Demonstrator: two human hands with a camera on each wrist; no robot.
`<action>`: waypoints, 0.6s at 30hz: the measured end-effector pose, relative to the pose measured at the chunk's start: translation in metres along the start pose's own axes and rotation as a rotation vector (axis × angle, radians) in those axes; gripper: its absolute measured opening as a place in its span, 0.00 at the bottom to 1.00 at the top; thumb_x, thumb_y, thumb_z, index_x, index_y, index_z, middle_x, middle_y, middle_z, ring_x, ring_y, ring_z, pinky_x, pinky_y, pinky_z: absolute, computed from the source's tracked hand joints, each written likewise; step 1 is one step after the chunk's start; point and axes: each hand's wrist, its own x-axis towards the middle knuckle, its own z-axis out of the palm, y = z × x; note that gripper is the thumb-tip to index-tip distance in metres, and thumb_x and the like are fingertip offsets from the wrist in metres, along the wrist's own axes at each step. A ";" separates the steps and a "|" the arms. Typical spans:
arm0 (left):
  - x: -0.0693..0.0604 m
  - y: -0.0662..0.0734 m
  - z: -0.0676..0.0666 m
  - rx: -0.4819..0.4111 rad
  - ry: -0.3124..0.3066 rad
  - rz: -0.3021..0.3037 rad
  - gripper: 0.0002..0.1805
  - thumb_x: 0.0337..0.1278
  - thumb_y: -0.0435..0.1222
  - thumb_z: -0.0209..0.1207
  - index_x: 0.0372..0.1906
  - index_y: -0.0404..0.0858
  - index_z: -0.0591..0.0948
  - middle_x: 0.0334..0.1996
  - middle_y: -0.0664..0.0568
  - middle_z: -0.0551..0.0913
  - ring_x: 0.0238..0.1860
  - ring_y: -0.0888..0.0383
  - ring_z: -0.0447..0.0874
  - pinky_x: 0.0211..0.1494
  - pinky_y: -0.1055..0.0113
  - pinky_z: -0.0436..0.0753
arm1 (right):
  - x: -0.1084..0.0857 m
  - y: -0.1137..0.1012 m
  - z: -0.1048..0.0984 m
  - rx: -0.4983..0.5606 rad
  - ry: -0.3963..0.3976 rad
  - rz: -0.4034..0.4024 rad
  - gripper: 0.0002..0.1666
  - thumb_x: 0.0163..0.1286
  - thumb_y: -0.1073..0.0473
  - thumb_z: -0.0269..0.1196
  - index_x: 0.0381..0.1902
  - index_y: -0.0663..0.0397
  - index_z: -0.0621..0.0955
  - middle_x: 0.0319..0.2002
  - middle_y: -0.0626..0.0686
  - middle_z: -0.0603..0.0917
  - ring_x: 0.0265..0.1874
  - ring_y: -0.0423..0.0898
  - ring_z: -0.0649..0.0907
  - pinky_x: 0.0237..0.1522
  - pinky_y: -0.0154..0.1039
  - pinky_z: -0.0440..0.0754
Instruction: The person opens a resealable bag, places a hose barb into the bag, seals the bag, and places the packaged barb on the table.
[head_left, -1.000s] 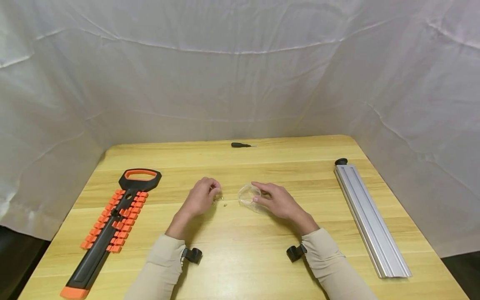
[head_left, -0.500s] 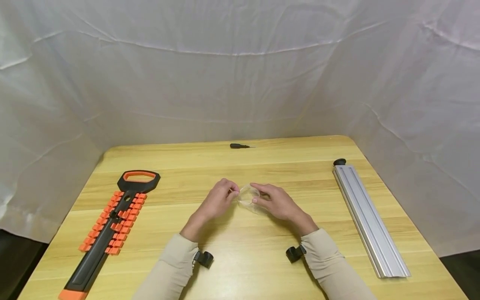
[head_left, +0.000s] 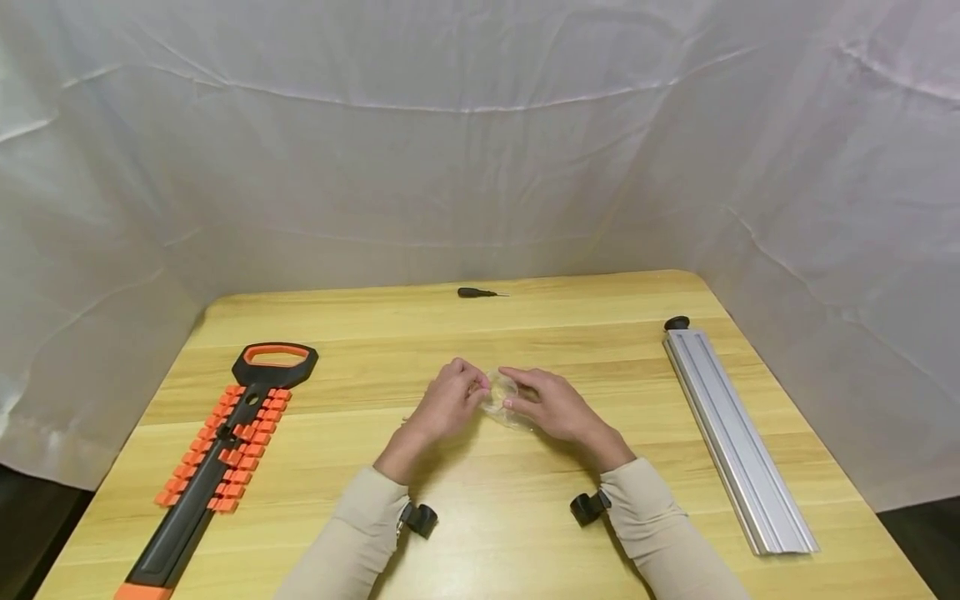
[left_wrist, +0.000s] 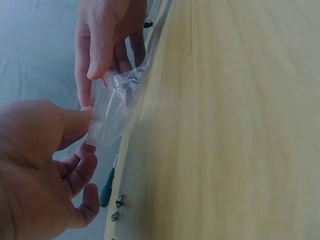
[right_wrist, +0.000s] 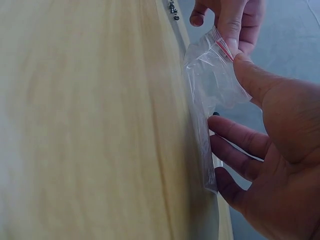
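At the left of the head view a black rack [head_left: 217,450] with orange clips lies slantwise on the wooden worktop [head_left: 517,533]. Right of it, just beside the left wrist, are a few small metal fittings; the left wrist view shows them more clearly, low in the frame, as dark, shiny pieces [left_wrist: 120,201].

Near the centre comes the left hand [head_left: 447,398], thumb and forefinger pinching the rim of a clear plastic bag [head_left: 499,408]; whether a small part is also between those fingers, I cannot tell. Above, towards the worktop's far edge, lies a black screwdriver [head_left: 474,292]. The bag sits right of centre between the two hands, its mouth turned towards the left one. The right hand [head_left: 557,406] grips it from the right — thumb near the mouth, fingers along the other side.

The bag should be very light, limp and rather slippery, apt to crumple or fold flat if let go. The best hold is probably at the rim by the red strip [right_wrist: 224,48], one wall to each side — a gentle pinch, since thin film could stretch or tear.

Far right, a long silver metal rail [head_left: 738,437] with a black knob [head_left: 677,322] at its upper end lies aslant.
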 end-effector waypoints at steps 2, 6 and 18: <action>0.000 -0.002 -0.001 -0.019 0.000 -0.009 0.07 0.68 0.39 0.56 0.41 0.42 0.81 0.47 0.49 0.75 0.45 0.55 0.71 0.47 0.61 0.73 | 0.000 0.001 0.000 -0.002 0.001 0.000 0.32 0.69 0.46 0.61 0.69 0.38 0.70 0.62 0.52 0.78 0.59 0.50 0.78 0.60 0.50 0.76; -0.003 -0.007 -0.009 -0.074 0.016 -0.057 0.08 0.69 0.41 0.54 0.43 0.43 0.80 0.46 0.51 0.73 0.45 0.56 0.72 0.48 0.62 0.76 | 0.000 0.000 -0.001 -0.007 -0.001 -0.005 0.32 0.69 0.45 0.60 0.69 0.38 0.69 0.61 0.52 0.78 0.59 0.50 0.78 0.60 0.50 0.75; -0.020 -0.043 -0.040 -0.099 0.061 -0.143 0.08 0.70 0.38 0.53 0.42 0.40 0.80 0.42 0.50 0.76 0.42 0.55 0.73 0.45 0.62 0.76 | -0.002 -0.006 -0.003 -0.024 0.004 0.006 0.32 0.70 0.46 0.60 0.70 0.40 0.69 0.63 0.53 0.77 0.62 0.53 0.76 0.64 0.52 0.72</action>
